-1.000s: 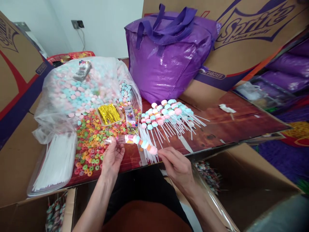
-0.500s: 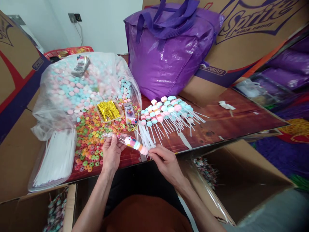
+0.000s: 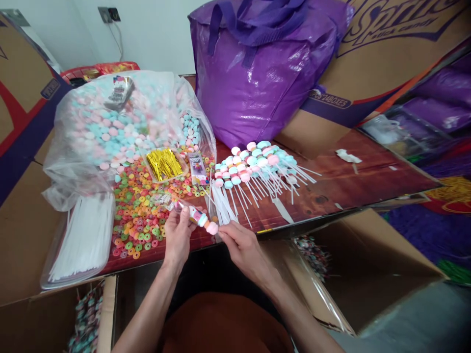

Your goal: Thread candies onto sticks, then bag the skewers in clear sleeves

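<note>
A candy skewer (image 3: pixel 212 228) with pink, orange, white and blue pieces is held between my two hands over the table's front edge. Its upper part sits inside a clear printed wrapper (image 3: pixel 162 199). My left hand (image 3: pixel 177 235) is closed around the wrapper, thumb on top. At the lower end, my right hand (image 3: pixel 245 245) pinches the skewer's stick just below the last pink piece; the fingers hide most of that stick. Behind the hands lies a pile of finished-looking candy skewers (image 3: pixel 253 162) with white sticks pointing toward me. Colourful ring candies (image 3: pixel 140 215) are spread left of the wrapper.
A tray of gold twist ties (image 3: pixel 165 165) and a stack of printed wrappers (image 3: pixel 197 169) lie among the rings. White sticks (image 3: pixel 81 235) fill a tray at left. Behind are a bag of marshmallows (image 3: pixel 121 132) and a purple bag (image 3: pixel 253 83). An open cardboard box (image 3: pixel 375 264) stands below right.
The wrapper covers more of the skewer than before, leaving fewer pieces exposed. My hands have come closer together, and the view has shifted slightly.
</note>
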